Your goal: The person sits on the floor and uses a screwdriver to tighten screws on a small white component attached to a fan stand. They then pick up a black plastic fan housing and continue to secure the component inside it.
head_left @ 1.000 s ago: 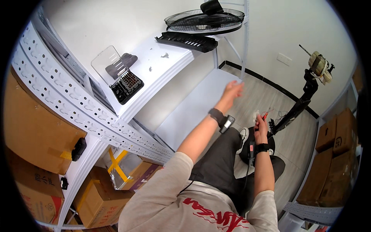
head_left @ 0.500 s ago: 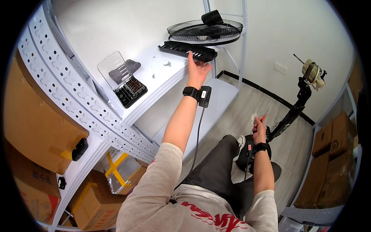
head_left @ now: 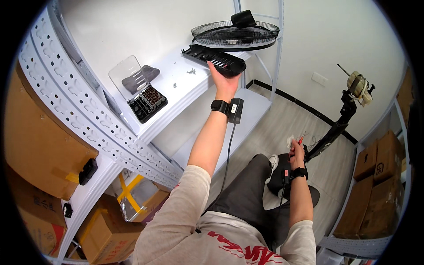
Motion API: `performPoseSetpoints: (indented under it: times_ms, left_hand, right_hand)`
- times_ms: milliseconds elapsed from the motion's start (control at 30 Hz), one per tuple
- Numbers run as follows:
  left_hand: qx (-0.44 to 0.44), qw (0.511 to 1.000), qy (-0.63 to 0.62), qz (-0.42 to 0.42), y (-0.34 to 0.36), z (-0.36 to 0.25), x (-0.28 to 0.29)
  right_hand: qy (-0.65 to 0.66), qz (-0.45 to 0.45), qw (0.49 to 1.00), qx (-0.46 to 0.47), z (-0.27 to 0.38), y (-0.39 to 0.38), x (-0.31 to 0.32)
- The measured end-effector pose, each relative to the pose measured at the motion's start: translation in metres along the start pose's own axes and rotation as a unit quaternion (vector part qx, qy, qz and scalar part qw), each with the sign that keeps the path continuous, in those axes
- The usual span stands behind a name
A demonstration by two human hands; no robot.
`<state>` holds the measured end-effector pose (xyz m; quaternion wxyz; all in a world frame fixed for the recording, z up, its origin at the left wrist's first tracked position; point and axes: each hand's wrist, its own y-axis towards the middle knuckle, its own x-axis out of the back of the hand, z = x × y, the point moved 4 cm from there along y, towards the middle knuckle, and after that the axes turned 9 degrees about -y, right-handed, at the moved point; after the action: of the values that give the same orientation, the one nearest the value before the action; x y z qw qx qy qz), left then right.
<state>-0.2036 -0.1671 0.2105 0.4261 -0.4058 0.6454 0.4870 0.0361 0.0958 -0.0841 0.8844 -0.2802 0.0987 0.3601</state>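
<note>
My left hand (head_left: 226, 85) grips the near edge of a black slotted plastic cover (head_left: 216, 61) over the upper shelf, thumb on top and the other fingers hidden beneath. Lower right, my right hand (head_left: 297, 153) is closed around a thin red-handled tool (head_left: 301, 140), its exact kind too small to tell. A whitish translucent piece (head_left: 290, 141) shows beside those fingers; whether it is held is unclear. Near that hand rises the black stand (head_left: 329, 140) of a fan, tilted, with its bare motor (head_left: 358, 86) on top and thin wires by the stand.
Behind the cover lie a fan grille (head_left: 212, 34) and black housing (head_left: 243, 19). An opened bit case (head_left: 148, 104), a grey cloth (head_left: 140, 79) and small screws (head_left: 191, 71) rest on the shelf (head_left: 176, 95). Cardboard boxes (head_left: 380, 190) fill the right rack; more stand lower left.
My left hand has shifted slightly, and the cover's near end has dipped a little toward me. My right hand stays in nearly the same place.
</note>
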Motion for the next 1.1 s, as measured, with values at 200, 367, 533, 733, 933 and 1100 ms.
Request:
performPoseSetpoints:
  times_ms: [200, 367, 533, 733, 933, 1100]
  left_hand:
    - [-0.010, 1.000, 0.013, -0.024, -0.005, -0.001, -0.001]
    - [0.008, 1.000, 0.021, -0.009, -0.024, 0.009, -0.007]
    - [0.035, 0.998, 0.027, 0.038, -0.052, 0.023, -0.012]
    - [0.077, 0.995, 0.000, 0.057, -0.093, 0.046, -0.020]
    - [0.117, 0.990, -0.042, 0.064, -0.140, 0.087, -0.029]
    - [0.182, 0.982, -0.029, 0.044, -0.183, 0.108, -0.015]
  right_hand:
    - [0.021, 0.017, 1.000, -0.014, -0.001, 0.000, 0.002]
    - [0.034, 0.030, 0.998, -0.031, -0.002, 0.002, 0.007]
    - [0.027, 0.029, 0.999, -0.021, 0.001, -0.001, 0.016]
    - [0.017, 0.017, 1.000, -0.014, 0.006, -0.006, 0.024]
    - [0.003, 0.033, 0.999, 0.010, 0.015, -0.013, 0.045]
    - [-0.014, 0.004, 1.000, -0.018, 0.032, -0.042, 0.042]
